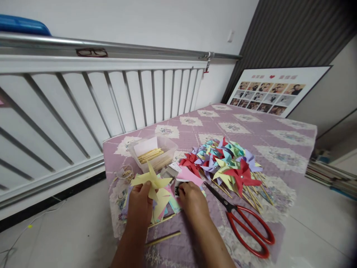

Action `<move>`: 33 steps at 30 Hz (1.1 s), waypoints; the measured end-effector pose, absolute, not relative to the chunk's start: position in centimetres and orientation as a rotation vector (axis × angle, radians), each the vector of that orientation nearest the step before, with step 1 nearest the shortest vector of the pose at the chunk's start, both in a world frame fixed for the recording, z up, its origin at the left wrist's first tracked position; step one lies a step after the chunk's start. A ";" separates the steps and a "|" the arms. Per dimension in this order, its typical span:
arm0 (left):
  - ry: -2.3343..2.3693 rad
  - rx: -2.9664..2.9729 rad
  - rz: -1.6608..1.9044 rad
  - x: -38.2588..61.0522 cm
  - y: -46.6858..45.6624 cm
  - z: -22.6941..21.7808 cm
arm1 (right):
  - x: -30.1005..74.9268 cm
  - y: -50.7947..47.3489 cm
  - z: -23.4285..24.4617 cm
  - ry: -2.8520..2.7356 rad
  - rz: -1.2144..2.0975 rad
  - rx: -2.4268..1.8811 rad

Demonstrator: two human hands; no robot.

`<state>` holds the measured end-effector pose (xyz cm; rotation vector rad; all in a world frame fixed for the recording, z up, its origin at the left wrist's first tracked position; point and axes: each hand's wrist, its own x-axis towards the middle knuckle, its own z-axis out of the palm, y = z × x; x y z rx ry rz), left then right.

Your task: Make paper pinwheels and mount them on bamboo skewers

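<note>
My left hand (141,206) is closed on a pale yellow paper pinwheel (152,180), holding it up just above the quilted purple table cover (223,130). My right hand (192,199) rests knuckles-up beside it, its fingertips curled down onto loose coloured paper pieces (167,201) and a pink sheet (188,175); what those fingers pinch is hidden. A heap of finished pinwheels (228,162) in red, yellow, purple and teal lies to the right of my hands.
Red-handled scissors (245,223) lie at the front right. A clear plastic box of wooden sticks (153,152) stands behind my hands, a small clear cup (126,173) at its left. Loose sticks (163,238) lie near the front edge. A white railing (83,100) runs left; a photo board (273,91) leans behind.
</note>
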<state>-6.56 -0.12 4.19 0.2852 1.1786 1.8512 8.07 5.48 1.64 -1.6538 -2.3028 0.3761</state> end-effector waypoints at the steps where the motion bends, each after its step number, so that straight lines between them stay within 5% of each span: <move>1: 1.173 0.291 1.832 -6.6 -0.2 3.8 | 8.0 5.5 1.6 -2.303 0.377 -1.664; 33: 1.033 0.199 1.788 -7.7 -1.0 2.6 | 7.6 6.3 1.3 -2.272 0.550 -1.708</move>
